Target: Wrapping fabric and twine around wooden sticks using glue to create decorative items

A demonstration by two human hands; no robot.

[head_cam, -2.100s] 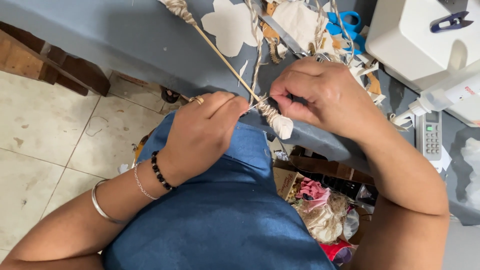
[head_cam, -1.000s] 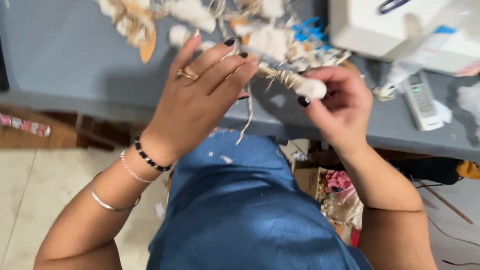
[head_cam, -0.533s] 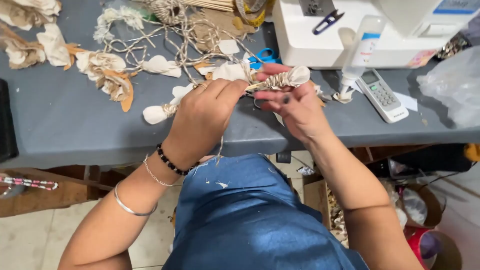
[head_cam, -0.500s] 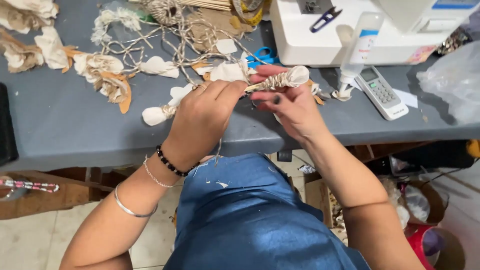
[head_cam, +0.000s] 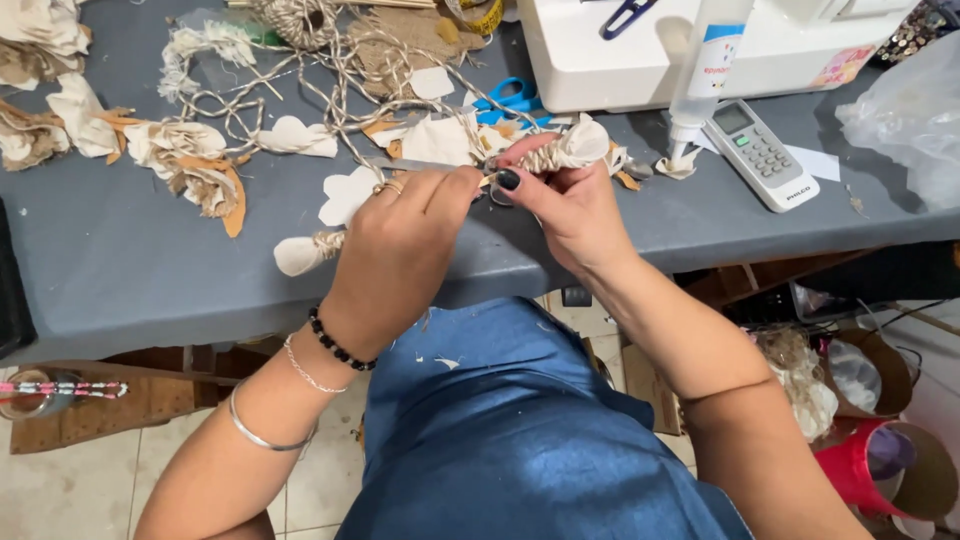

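Mid-wrap at the worktop's (head_cam: pixel 120 290) front edge: right hand (head_cam: pixel 570 205) is pinching the twine-wrapped bud (head_cam: pixel 560 152) in a closed grip, left hand (head_cam: pixel 400 250) is pinching its stem end closed; likely needing tension held.

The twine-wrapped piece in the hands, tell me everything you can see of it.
The twine-wrapped piece is a small cream fabric bundle, rounded at its right end and bound with coils of beige twine along its middle. It lies roughly level, just above the grey table. The right hand pinches it from below, a dark-painted thumbnail at its left end. The left hand meets that end, fingertips pressed to the twine. Its left tip is hidden by the fingers.
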